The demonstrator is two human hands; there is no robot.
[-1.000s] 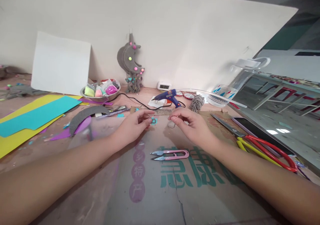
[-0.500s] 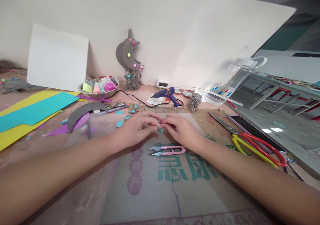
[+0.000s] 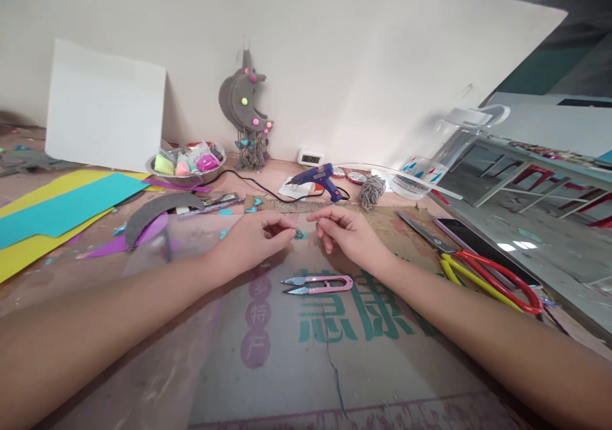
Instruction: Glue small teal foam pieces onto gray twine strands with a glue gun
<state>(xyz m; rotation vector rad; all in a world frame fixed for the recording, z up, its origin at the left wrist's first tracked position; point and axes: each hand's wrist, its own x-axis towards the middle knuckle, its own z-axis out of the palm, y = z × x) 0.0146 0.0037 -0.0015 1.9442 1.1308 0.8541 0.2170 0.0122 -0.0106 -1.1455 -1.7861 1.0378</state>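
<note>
My left hand (image 3: 255, 236) pinches a small teal felt piece (image 3: 299, 233) between thumb and fingertips, just above the cardboard sheet (image 3: 335, 353). Close beside it, my right hand (image 3: 347, 234) has its fingers curled in a pinch; whether anything is in them I cannot make out. Pink thread snips (image 3: 318, 283) lie on the cardboard a little nearer to me than both hands. A few more teal cut-outs (image 3: 224, 232) lie to the left of my left hand.
A blue glue gun (image 3: 318, 179) with a black cord, grey yarn (image 3: 371, 192), a bowl of coloured clay (image 3: 187, 164) and a grey felt moon ornament (image 3: 243, 108) stand behind. Red and yellow scissors (image 3: 482, 271) and a phone (image 3: 482, 250) lie at right. Teal and yellow sheets (image 3: 57, 210) lie at left.
The hands came together over the teal piece half a second ago and have since parted slightly; the left hand keeps the piece. The view has tilted a little.
</note>
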